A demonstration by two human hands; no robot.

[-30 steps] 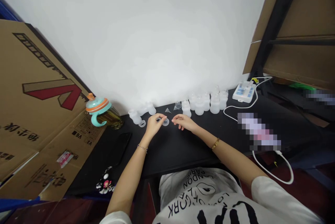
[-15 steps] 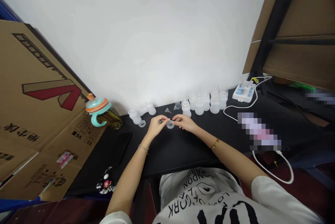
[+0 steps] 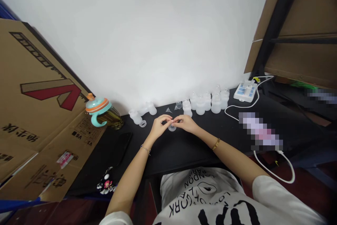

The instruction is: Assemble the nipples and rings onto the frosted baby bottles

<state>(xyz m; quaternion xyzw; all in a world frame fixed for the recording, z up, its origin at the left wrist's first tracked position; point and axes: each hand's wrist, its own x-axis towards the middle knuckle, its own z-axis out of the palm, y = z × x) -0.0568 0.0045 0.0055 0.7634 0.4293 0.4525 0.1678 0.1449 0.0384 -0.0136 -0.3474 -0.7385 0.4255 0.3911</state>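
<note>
Near the middle of the black table, a small translucent round bottle part lies beneath my fingertips, its flat rim showing. My left hand has thumb and index finger pinched at the top of this part. From the other side my right hand pinches there too, and the fingertips almost meet. What exactly sits between them is partly hidden. Beyond the hands lie a clear cone-shaped piece and a clear cap. A loose collar ring rests left of my left hand, beside a white bottle.
Several white baby bottles with clear tops stand at the back right. More bottles lie at the back left. On the left stand a drink jug and a cardboard box. A power strip with white cable sits at right.
My fingertips have come closer together, from the sides of the round part to above its middle. The bottles and loose pieces stay where they were.
</note>
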